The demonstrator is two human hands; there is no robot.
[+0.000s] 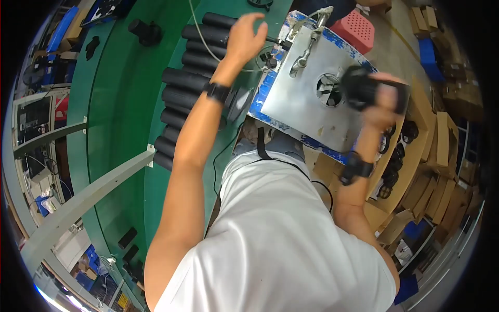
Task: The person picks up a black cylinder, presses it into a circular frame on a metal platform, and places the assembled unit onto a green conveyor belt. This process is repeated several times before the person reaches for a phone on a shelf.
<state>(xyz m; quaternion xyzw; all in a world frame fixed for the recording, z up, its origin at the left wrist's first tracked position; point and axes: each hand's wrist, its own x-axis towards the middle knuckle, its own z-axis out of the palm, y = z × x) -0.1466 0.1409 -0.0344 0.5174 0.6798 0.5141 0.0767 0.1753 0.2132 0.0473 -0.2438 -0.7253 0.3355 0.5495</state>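
Observation:
My left hand [245, 41] is open, thumb and fingers apart, with nothing in it. It is over the far end of a row of black cylinders [186, 79] lying side by side on the green bench. My right hand [383, 110] is closed round a black round part [358, 88], which motion smears; its exact kind cannot be made out. That part is just right of the round opening [329, 90] in a metal plate [291, 106]. A metal lever clamp [305, 54] stands on the plate's far side.
A pink perforated basket [354, 30] stands beyond the plate. At right, a cardboard box [387, 200] holds several black round parts [393, 165]. A black fitting [145, 32] rests on the green bench [117, 104] at far left. A pale cable [200, 36] hangs over the cylinders.

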